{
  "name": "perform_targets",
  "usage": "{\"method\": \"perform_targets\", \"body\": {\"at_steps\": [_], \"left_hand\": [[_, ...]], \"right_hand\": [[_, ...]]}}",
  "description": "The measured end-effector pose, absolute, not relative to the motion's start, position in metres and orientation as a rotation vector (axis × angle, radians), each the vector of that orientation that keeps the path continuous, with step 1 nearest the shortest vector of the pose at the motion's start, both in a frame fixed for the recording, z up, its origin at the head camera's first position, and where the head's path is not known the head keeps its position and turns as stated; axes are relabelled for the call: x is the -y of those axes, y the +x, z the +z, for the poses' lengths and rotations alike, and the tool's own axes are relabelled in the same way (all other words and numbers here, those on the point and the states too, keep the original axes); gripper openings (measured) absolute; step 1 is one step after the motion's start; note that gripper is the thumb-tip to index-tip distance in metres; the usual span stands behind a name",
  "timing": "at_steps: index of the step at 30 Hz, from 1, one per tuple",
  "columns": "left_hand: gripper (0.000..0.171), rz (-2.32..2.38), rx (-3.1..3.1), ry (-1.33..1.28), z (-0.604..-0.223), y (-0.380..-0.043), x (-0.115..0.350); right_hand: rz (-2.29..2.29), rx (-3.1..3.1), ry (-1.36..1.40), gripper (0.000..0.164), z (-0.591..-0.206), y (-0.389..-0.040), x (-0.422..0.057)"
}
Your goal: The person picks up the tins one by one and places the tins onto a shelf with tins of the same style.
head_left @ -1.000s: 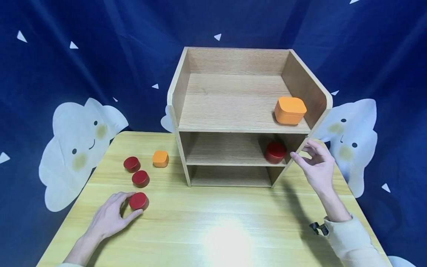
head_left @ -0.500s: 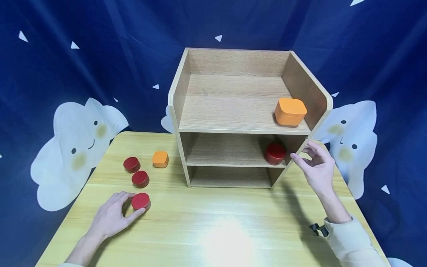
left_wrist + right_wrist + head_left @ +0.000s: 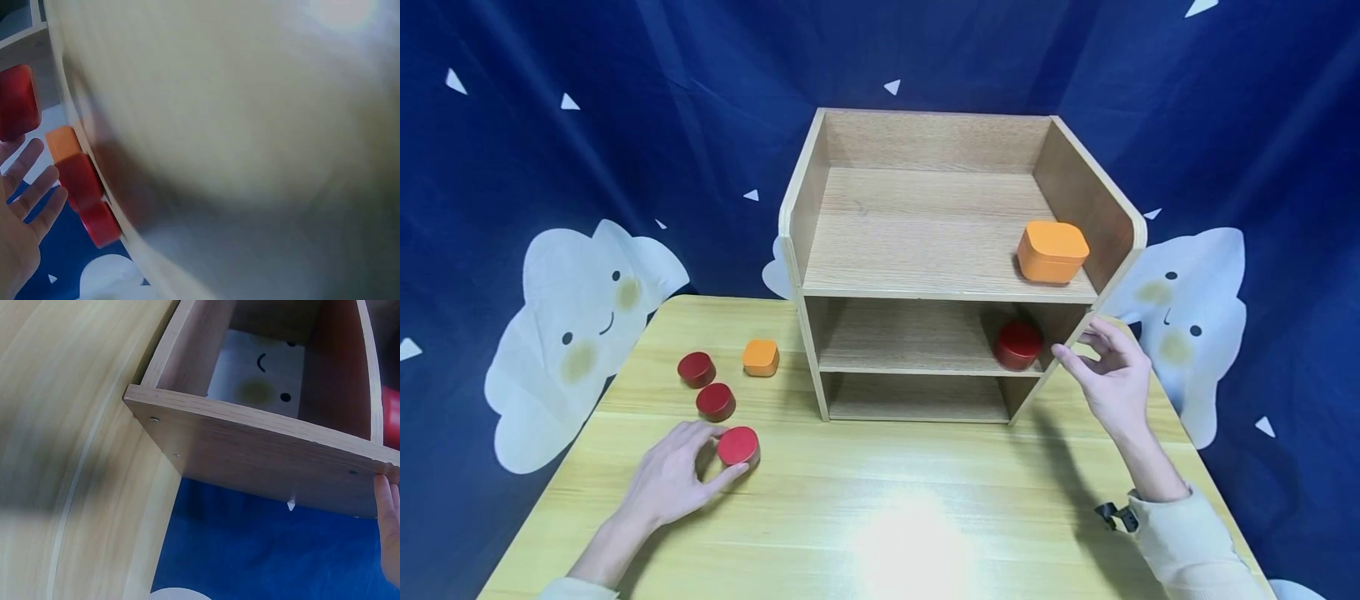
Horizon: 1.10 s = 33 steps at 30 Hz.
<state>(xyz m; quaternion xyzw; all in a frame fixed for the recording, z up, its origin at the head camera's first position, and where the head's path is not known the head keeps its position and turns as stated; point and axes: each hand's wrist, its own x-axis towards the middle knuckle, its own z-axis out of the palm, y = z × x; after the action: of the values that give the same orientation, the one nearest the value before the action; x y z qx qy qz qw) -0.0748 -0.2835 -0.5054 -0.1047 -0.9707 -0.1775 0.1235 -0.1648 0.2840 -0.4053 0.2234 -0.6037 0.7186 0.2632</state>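
Observation:
My left hand (image 3: 673,477) holds a red round box (image 3: 739,447) between thumb and fingers, at the left of the table. In the left wrist view the fingers of the left hand (image 3: 24,212) reach up to that red box (image 3: 17,103), which appears raised off the tabletop. My right hand (image 3: 1114,377) touches the right side panel of the wooden shelf (image 3: 917,293), thumb at its front edge. From the right wrist, only part of the right hand (image 3: 390,537) shows against the side panel (image 3: 262,456); its other fingers are hidden.
Two more red round boxes (image 3: 696,369) and a small orange box (image 3: 761,357) lie at the table's left. A larger orange box (image 3: 1052,251) sits on the top shelf, right side. Another red round box (image 3: 1018,344) stands below it on the middle shelf.
My left hand has moved rightward with the red round box, slightly away from the other two. The right hand stays at the shelf's side panel.

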Motion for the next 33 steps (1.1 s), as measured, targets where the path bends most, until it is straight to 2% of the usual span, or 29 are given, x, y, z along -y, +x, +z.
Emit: {"method": "perform_targets", "body": {"at_steps": [18, 33], "left_hand": [[0.053, -0.531, 2.657, -0.521, -0.494, -0.087, 0.237], [0.054, -0.619, 2.456, -0.66, -0.487, -0.093, 0.195]], "right_hand": [[1.947, 1.622, 0.598, 0.055, -0.405, -0.164, -0.282], [1.944, 1.622, 0.603, 0.056, -0.407, -0.164, -0.283]]}}
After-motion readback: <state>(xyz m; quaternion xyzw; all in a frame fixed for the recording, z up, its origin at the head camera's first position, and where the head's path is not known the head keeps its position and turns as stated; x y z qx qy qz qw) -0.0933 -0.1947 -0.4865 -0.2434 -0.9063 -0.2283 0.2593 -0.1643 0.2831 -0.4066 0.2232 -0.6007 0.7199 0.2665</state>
